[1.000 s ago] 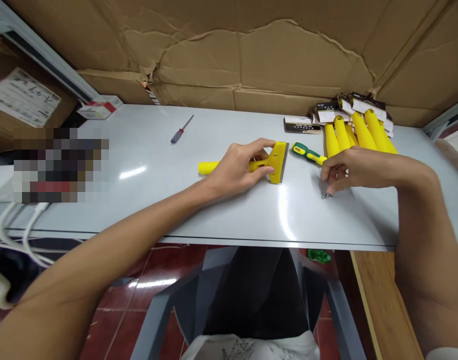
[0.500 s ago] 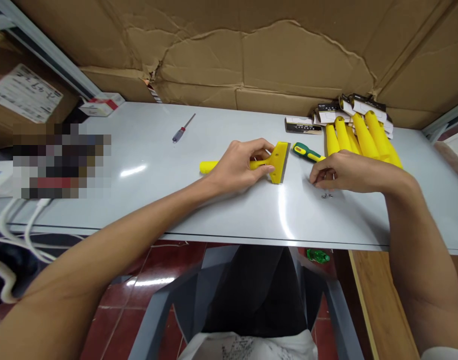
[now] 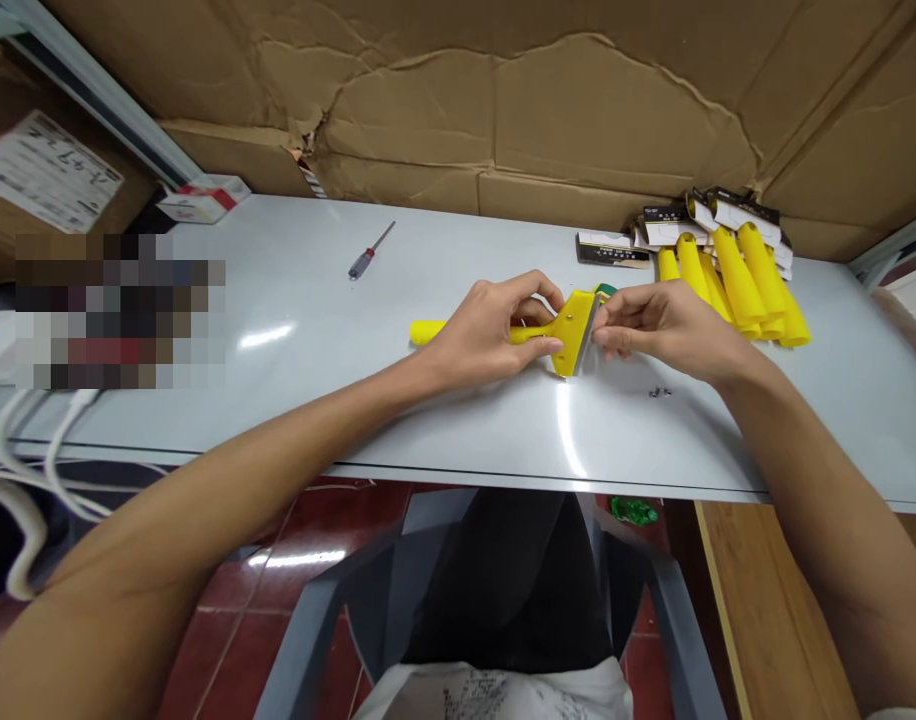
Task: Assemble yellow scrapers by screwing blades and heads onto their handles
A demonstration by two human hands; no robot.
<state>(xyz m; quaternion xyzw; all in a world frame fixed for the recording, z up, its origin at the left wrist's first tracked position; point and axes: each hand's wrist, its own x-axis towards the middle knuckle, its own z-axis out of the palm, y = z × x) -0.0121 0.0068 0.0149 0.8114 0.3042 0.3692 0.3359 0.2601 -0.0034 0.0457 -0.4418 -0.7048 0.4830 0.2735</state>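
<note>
My left hand is wrapped round the handle of a yellow scraper. Its wide head, edged by a metal blade, points right. My right hand is at the blade side with thumb and fingers pinched together; anything between the fingertips is too small to name. Behind those fingers a green screwdriver handle is mostly hidden. A few small screws lie on the table below my right hand.
Several yellow scrapers with black-and-white sleeves are piled at the right back, beside a flat packet. A small screwdriver lies at the left back. Cardboard lines the back; a red-and-white box stands in the left corner.
My right hand has moved left from above the loose screws to the scraper's blade, and now covers most of the green screwdriver. The scraper's head has tilted slightly in my left hand.
</note>
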